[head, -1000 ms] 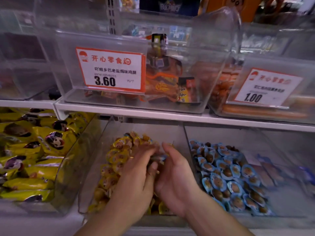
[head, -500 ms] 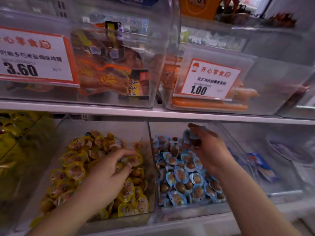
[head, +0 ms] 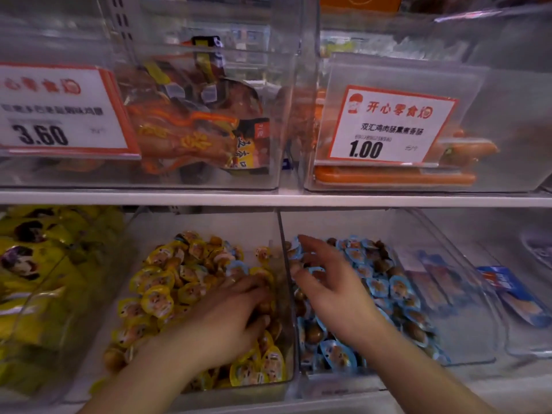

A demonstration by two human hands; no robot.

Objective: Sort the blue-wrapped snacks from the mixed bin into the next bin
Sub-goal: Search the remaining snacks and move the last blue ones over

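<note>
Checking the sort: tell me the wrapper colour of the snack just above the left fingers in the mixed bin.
Blue, among yellow ones: the stray snack shows in the head view.

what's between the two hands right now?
In the head view, the clear divider wall between bins separates the left hand, on yellow snacks, from the right hand over blue snacks.

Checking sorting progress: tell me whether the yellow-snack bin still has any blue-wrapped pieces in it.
Yes, at least one. A blue-wrapped snack lies among the yellow ones in the mixed bin, just beyond the left hand.
</note>
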